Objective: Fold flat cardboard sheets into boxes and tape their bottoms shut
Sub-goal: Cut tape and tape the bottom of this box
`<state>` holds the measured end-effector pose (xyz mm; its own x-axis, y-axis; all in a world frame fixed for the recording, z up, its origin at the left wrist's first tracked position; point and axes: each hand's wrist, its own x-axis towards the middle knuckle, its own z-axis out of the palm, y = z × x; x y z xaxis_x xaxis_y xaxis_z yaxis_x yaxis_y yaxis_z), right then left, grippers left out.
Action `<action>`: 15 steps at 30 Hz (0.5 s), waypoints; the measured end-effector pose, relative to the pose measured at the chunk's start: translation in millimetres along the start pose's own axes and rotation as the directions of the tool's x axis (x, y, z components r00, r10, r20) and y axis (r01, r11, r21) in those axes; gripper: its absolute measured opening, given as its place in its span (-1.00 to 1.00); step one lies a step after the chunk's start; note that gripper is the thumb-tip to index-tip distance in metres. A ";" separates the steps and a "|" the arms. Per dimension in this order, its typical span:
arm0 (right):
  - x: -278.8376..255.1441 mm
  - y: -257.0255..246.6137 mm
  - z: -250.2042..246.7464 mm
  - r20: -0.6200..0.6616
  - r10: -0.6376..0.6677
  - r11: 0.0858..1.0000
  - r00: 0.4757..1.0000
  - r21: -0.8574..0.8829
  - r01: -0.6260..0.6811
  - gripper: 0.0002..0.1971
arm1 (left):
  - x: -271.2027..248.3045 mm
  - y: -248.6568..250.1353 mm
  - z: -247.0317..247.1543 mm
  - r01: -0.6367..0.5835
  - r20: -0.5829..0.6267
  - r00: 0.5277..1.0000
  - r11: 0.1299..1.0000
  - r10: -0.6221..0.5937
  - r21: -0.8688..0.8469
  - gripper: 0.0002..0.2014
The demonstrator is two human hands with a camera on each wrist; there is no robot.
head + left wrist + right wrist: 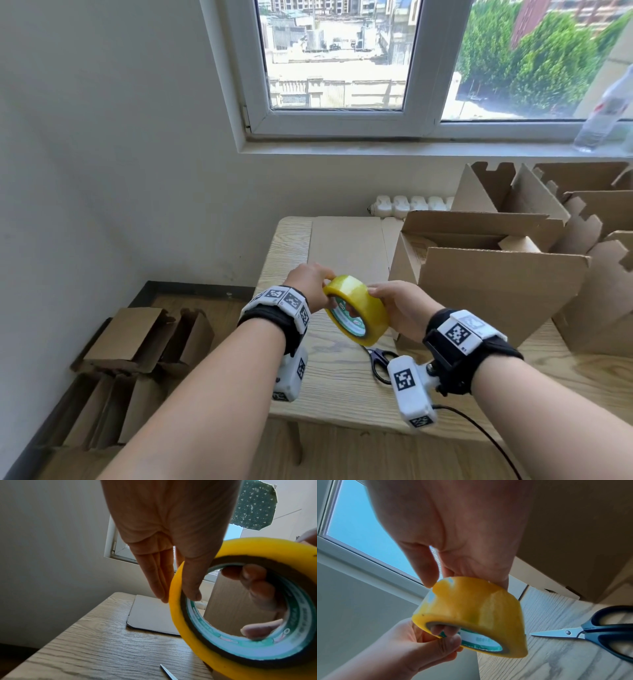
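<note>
A yellow tape roll (356, 311) with a green-printed core is held in the air above the wooden table (342, 390). My left hand (312, 286) pinches its left rim, thumb on the roll's face (240, 615) and fingers (154, 577) along the outside. My right hand (395, 305) grips the right side, its thumb touching a raised tape edge on the roll (471, 608). A flat cardboard sheet (346, 246) lies on the table behind the hands. An open-topped cardboard box (496, 287) stands just right of them.
Black-handled scissors (378, 363) lie on the table under my right wrist, blades pointing left (556, 633). More erected boxes (596, 219) crowd the right side. Cardboard pieces (130, 339) lie on the floor at the left. A plastic bottle (606, 113) stands on the windowsill.
</note>
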<state>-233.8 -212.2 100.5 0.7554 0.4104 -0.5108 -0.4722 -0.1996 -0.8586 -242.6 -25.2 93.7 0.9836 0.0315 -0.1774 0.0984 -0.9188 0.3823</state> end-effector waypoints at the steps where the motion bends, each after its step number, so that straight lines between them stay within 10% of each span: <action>1: 0.0 0.2 -0.3 0.013 -0.008 1.000 1.000 0.001 0.008 -0.62 | 0.2 -0.4 0.5 -0.002 -0.002 1.000 1.000 0.002 0.009 -0.57; 8: 6.5 3.2 4.0 -0.058 -0.056 0.998 0.997 -0.008 0.055 -0.75 | -0.8 2.0 2.4 -0.011 -0.080 0.997 0.999 0.014 0.037 -0.58; 15: 4.1 -0.8 -5.3 0.190 -0.072 0.988 0.979 -0.118 0.096 -0.57 | -2.9 -7.2 1.6 0.126 -0.061 0.988 0.975 -0.140 -0.184 -0.72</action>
<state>-228.0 -215.0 98.9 0.6876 0.5850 -0.4300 -0.3405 -0.2632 -0.9027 -246.5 -19.3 90.0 0.9677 0.1834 -0.1732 0.2478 -0.8194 0.5168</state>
